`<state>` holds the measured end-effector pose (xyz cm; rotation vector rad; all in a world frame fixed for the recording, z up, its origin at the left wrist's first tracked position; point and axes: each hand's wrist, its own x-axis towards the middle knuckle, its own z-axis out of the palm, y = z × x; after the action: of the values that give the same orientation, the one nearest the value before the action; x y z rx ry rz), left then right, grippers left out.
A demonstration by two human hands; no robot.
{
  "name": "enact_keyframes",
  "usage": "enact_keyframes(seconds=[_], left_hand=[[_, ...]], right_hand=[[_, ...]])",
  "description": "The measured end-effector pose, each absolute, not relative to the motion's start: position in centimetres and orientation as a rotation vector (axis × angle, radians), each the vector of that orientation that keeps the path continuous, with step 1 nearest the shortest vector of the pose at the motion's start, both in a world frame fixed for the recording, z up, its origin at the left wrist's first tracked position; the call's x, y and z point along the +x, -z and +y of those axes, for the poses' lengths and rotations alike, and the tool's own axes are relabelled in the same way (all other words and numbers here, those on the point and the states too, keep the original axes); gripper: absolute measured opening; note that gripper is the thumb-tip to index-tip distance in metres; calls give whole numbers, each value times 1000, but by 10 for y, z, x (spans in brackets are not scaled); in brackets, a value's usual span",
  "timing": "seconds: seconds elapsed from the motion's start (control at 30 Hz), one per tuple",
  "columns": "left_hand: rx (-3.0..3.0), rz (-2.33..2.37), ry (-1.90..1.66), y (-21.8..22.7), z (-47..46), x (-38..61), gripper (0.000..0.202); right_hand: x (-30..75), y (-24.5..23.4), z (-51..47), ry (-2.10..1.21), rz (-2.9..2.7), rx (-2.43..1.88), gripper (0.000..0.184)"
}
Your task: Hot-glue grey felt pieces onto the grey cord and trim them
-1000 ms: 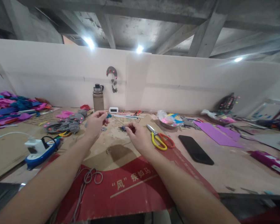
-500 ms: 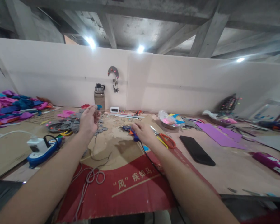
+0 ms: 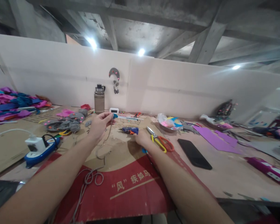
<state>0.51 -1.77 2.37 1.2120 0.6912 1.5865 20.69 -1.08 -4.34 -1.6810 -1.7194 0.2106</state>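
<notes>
A blue piece (image 3: 115, 115) is pinched in the fingertips of the left hand (image 3: 100, 123), above the counter (image 3: 224, 168). Toward the far edge, a glue gun (image 3: 130, 130) is gripped by the right hand (image 3: 142, 139), beside scissors (image 3: 160, 142).

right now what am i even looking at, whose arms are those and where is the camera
There is no machine: these are a person's two bare arms, seen from one camera worn on their head, looking forward and down. The left hand pinches a small blue piece with a grey cord hanging below it. The right hand grips a blue glue gun. On the cardboard-covered table beside it lie scissors and a black phone; a water bottle stands by the back wall.
</notes>
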Motion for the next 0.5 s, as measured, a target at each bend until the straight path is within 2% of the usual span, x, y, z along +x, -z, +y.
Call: enact_keyframes(seconds=[0.07, 0.17, 0.23, 0.33, 0.5], left_hand=[[1204, 697, -1576, -23, -16, 4, 24], [1189, 698, -1562, -22, -14, 3, 22], [1164, 692, -1553, -22, -13, 3, 19], [1103, 677, -1554, -21, -11, 2, 15], [1034, 645, -1562, -21, -7, -1, 11]], right_hand=[[210, 34, -13, -231, -1619, -1694, 7], [209, 17, -23, -296, -1364, -1431, 24], [205, 7, -32, -483, -1296, -1264, 31], [198, 0, -45, -614, -1400, -1186, 26], [185, 1, -61, -507, -1536, -1037, 29]])
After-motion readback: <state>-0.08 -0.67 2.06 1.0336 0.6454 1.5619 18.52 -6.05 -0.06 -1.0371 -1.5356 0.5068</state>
